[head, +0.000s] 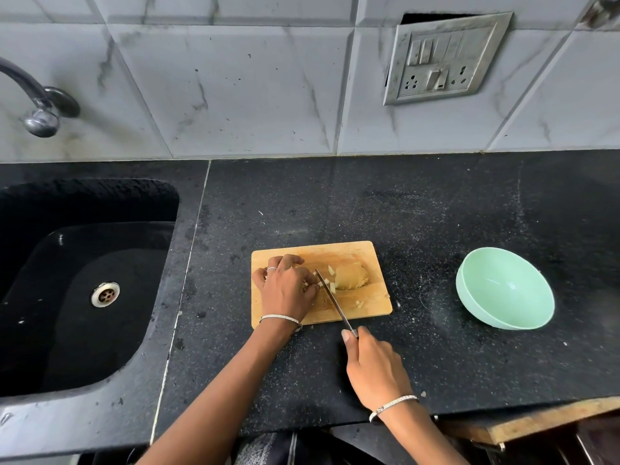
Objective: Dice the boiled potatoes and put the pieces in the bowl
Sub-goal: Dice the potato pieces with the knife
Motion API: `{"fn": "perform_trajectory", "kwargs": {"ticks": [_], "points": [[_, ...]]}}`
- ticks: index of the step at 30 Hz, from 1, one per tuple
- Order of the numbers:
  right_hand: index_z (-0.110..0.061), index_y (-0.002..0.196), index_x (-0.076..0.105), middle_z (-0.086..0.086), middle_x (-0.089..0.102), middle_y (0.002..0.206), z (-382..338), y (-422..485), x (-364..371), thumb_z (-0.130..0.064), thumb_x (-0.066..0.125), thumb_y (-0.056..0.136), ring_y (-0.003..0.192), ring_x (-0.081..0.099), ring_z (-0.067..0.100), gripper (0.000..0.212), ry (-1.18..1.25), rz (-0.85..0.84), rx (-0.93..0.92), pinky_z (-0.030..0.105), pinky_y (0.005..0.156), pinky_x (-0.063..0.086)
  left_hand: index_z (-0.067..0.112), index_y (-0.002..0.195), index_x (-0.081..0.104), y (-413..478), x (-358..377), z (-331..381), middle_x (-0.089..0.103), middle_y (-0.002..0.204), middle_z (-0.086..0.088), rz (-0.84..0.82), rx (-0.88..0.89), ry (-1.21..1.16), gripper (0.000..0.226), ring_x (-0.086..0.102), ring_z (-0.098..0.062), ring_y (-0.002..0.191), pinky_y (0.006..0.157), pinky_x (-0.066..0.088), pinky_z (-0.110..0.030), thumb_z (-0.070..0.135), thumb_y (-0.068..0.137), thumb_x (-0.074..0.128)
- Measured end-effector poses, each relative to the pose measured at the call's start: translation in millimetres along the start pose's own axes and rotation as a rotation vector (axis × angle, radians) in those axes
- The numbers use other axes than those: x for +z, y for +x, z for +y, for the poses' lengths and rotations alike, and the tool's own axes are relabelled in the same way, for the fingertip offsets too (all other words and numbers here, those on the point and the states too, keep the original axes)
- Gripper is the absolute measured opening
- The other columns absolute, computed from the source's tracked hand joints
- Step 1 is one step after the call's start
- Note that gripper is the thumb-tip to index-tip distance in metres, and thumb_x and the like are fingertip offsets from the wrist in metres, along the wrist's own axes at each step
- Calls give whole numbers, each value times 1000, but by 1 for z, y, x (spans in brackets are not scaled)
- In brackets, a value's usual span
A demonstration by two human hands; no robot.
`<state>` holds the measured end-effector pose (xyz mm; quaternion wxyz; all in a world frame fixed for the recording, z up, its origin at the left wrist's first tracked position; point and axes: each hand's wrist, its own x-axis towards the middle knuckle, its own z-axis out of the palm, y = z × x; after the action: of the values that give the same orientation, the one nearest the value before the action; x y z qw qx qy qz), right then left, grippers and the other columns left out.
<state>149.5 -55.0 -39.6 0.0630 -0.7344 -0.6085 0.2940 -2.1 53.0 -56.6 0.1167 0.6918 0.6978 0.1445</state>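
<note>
A small wooden cutting board lies on the black counter. My left hand presses down on a potato piece at the board's left, mostly hiding it. My right hand grips the handle of a knife, whose blade slants across the board with its tip right beside my left fingers. A whole peeled boiled potato rests just right of the blade, with a few small diced pieces around it. A mint-green bowl stands empty and tilted to the right of the board.
A black sink with a metal drain fills the left side, and a tap juts from the tiled wall above it. A switch and socket plate is on the wall. The counter's front edge runs near my right wrist.
</note>
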Motion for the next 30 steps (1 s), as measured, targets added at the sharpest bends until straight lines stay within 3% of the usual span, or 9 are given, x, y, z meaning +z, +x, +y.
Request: {"fn": "perform_trajectory", "kwargs": {"ticks": [5, 10, 15, 24, 30], "points": [[-22, 98, 48, 7, 65, 96, -2, -1, -2, -49, 25, 103, 95, 63, 35, 36, 3, -22, 19, 42, 72, 47, 32, 85, 74, 3, 2, 3, 54, 127, 14, -13, -4, -7, 10, 38, -14, 120, 89, 19, -40, 37, 79, 67], [-25, 91, 47, 7, 65, 97, -3, 2, 1, -49, 28, 103, 95, 63, 35, 33, 52, -85, 36, 38, 67, 42, 31, 82, 74, 5, 5, 2, 55, 127, 14, -10, -10, -28, 9, 38, -14, 119, 91, 21, -41, 36, 79, 68], [-22, 99, 55, 7, 65, 99, 1, 1, -2, -48, 29, 103, 97, 63, 33, 37, 60, -107, 42, 37, 69, 42, 31, 83, 73, 6, 7, 0, 52, 129, 15, -10, 1, -24, 11, 36, -14, 121, 91, 18, -41, 39, 80, 67], [-26, 89, 45, 5, 63, 98, 5, -13, -15, -51, 24, 102, 96, 62, 33, 34, -18, -54, 67, 39, 71, 44, 26, 74, 69, 6, 5, -3, 54, 128, 8, 70, -9, 80, 20, 40, -19, 121, 93, 18, -44, 43, 79, 60], [-25, 90, 42, 7, 63, 93, 7, -8, -13, -51, 23, 102, 93, 62, 35, 35, -4, 14, 46, 39, 67, 41, 32, 89, 67, 6, 2, 1, 60, 113, 14, 61, 45, -37, 11, 46, -18, 115, 85, 21, -39, 32, 80, 61]]}}
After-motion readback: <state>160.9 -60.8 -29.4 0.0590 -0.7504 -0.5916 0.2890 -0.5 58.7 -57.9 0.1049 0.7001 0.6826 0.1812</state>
